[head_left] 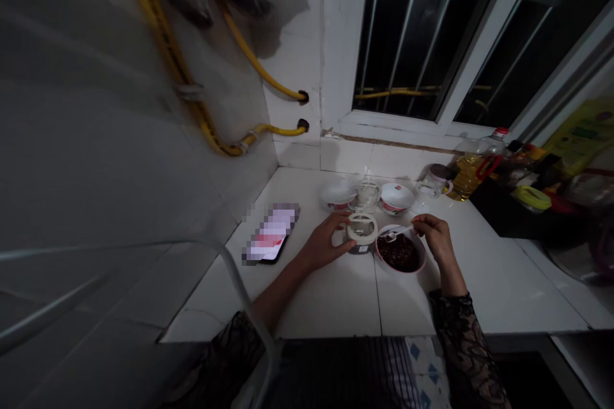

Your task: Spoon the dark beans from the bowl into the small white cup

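My left hand is wrapped round a small jar with a white lid that stands on the white counter. My right hand pinches the handle of a white spoon. The spoon's bowl reaches over a pink-rimmed bowl filled with dark reddish food. The jar and the bowl stand side by side, touching or nearly so.
Behind them stand two white bowls, a glass and a cup. A phone lies to the left. Oil bottles and packets crowd the back right. Yellow pipes run along the left wall; a barred window is ahead.
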`<act>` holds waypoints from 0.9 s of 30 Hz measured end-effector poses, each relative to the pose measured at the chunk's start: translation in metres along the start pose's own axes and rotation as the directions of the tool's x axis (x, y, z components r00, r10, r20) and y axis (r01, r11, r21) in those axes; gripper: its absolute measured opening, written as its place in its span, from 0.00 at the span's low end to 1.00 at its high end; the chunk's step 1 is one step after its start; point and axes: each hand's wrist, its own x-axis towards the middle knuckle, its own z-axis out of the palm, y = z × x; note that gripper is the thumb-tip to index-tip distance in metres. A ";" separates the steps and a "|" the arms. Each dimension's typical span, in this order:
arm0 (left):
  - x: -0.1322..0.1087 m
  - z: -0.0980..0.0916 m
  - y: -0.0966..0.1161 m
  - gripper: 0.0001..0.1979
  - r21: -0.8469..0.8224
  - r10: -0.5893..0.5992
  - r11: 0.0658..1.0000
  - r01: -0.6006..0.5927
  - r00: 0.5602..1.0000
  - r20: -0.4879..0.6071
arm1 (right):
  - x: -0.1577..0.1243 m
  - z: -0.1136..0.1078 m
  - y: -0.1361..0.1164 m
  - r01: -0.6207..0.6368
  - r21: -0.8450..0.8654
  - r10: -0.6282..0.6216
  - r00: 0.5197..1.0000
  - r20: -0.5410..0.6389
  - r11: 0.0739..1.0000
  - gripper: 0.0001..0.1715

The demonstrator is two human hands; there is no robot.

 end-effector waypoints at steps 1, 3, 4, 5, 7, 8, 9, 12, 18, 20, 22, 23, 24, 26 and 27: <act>0.000 0.000 0.000 0.16 0.001 -0.003 1.000 0.003 1.000 0.000 | 0.000 0.000 0.000 0.002 -0.011 -0.002 1.000 -0.005 1.000 0.11; -0.001 0.000 -0.001 0.16 0.002 -0.007 1.000 0.007 1.000 0.001 | 0.000 -0.001 0.000 0.004 -0.020 -0.004 1.000 -0.001 1.000 0.11; -0.001 0.000 -0.001 0.16 0.002 -0.009 1.000 0.009 1.000 0.002 | 0.000 -0.001 0.000 0.003 -0.014 -0.003 1.000 0.006 1.000 0.10; -0.001 0.000 -0.002 0.16 0.002 -0.010 1.000 0.010 1.000 0.004 | 0.000 -0.001 0.000 0.000 -0.003 0.000 1.000 0.014 1.000 0.10; -0.001 0.001 -0.003 0.16 0.003 -0.006 1.000 0.006 1.000 0.004 | 0.000 -0.002 -0.002 -0.010 0.027 0.010 1.000 0.019 1.000 0.09; -0.001 0.001 -0.003 0.16 0.004 -0.002 1.000 0.002 1.000 0.000 | 0.000 -0.002 -0.003 -0.018 0.043 0.017 1.000 0.017 0.999 0.09; -0.001 0.001 -0.003 0.16 0.006 0.002 1.000 -0.002 1.000 -0.004 | 0.000 -0.002 -0.003 -0.028 0.059 0.027 1.000 0.016 0.998 0.08; -0.001 0.002 -0.004 0.16 0.009 0.013 1.000 -0.013 1.000 -0.009 | -0.001 -0.002 -0.004 -0.048 0.104 0.048 0.999 0.007 0.993 0.07; -0.001 0.001 -0.004 0.16 0.009 0.008 1.000 -0.008 1.000 0.004 | -0.003 0.003 -0.010 -0.020 0.168 0.026 0.999 -0.034 0.986 0.08; -0.001 0.001 -0.004 0.16 0.009 0.004 1.000 -0.004 1.000 0.000 | -0.004 0.008 -0.014 0.031 0.184 -0.020 0.998 -0.062 0.982 0.10; -0.001 0.001 -0.004 0.16 0.007 0.007 1.000 -0.006 1.000 -0.008 | -0.007 0.017 -0.018 0.121 0.170 -0.107 0.990 -0.087 0.978 0.11; -0.001 0.001 -0.004 0.17 0.005 0.009 1.000 -0.009 1.000 -0.010 | -0.009 0.022 -0.020 0.180 0.142 -0.167 0.981 -0.101 0.973 0.12; -0.001 0.001 -0.004 0.17 0.004 0.010 1.000 -0.010 1.000 -0.008 | -0.012 0.027 -0.022 0.250 0.094 -0.240 0.965 -0.109 0.964 0.13; -0.001 0.001 -0.003 0.17 0.004 0.010 1.000 -0.010 1.000 -0.004 | -0.019 0.037 -0.026 0.418 -0.050 -0.420 0.905 -0.072 0.907 0.12; -0.001 0.001 -0.002 0.17 0.003 0.010 1.000 -0.010 1.000 0.001 | -0.023 0.041 -0.028 0.508 -0.127 -0.514 0.858 -0.013 0.852 0.11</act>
